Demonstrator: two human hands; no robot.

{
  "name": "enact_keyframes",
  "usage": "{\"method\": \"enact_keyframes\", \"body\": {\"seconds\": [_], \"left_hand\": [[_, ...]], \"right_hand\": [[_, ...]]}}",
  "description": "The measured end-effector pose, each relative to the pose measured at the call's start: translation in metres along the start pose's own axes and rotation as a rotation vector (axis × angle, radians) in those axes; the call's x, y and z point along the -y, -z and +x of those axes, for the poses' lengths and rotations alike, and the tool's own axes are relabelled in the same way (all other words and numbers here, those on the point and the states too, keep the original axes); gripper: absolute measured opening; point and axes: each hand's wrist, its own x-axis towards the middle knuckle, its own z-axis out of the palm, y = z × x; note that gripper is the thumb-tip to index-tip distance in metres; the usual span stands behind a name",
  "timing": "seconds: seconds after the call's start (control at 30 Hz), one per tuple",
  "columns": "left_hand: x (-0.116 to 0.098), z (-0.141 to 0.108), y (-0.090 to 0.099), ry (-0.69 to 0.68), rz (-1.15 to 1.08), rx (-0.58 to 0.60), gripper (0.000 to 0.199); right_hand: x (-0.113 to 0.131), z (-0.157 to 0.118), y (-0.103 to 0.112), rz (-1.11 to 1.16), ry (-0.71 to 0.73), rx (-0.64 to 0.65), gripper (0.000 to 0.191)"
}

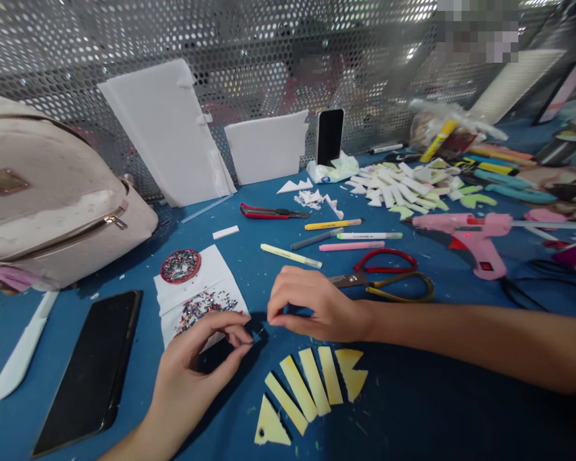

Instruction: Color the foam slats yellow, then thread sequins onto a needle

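My left hand [194, 362] is closed in a pinch, thumb and index fingertips nearly together beside a tiny thin thing I cannot make out. Facing it, my right hand [311, 304] is also pinched, and whatever lies between its fingertips is too small to name. Loose small beads [205, 306] in mixed colours are spread on a folded white paper [227, 269] just behind my left hand. A round red-rimmed dish of beads [181, 266] stands on that paper. In front of my hands lie yellow cut pieces [314, 381] arranged like a fish skeleton, with a head, several strips and a tail.
Scissors [398, 282] lie behind my right wrist, with several markers [292, 255] and a red cutter knife [273, 212] beyond. At right are a pink glue gun [480, 237] and a heap of foam scraps [403, 186]. A dark phone [90, 371] and a backpack [61, 192] are left.
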Motion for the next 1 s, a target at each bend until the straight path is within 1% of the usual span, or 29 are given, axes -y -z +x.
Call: {"method": "enact_keyframes", "body": {"seconds": [0.1,0.23,0.4,0.57,0.77,0.9,1.0], "left_hand": [[-0.0009,0.0006,0.0001,-0.007,0.003,-0.006,0.027],[-0.0024,0.0013,0.0,-0.003,0.0,-0.009,0.026],[-0.001,-0.0002,0.0011,-0.009,-0.015,0.011,0.028],[0.0004,-0.0017,0.0017,-0.022,-0.022,0.015,0.029],[0.0023,-0.0001,-0.0004,-0.005,-0.017,0.029,0.027],[0.0026,0.0013,-0.0028,-0.026,-0.002,0.038,0.027],[0.0017,0.0012,-0.004,-0.035,0.014,0.047,0.03]], "right_hand": [[0.0,0.0001,-0.0001,0.007,-0.004,-0.007,0.012],[-0.0002,-0.0001,-0.0004,0.008,0.003,-0.011,0.011],[-0.0001,0.0001,-0.0002,0.004,0.017,-0.011,0.011],[0.0008,0.001,0.0002,-0.025,0.063,0.005,0.01],[0.0015,0.0016,0.0001,-0.056,0.09,0.064,0.016],[0.0006,0.0012,-0.0015,-0.097,0.141,0.098,0.013],[-0.0006,0.0001,-0.0032,-0.143,0.162,0.133,0.015]]}}
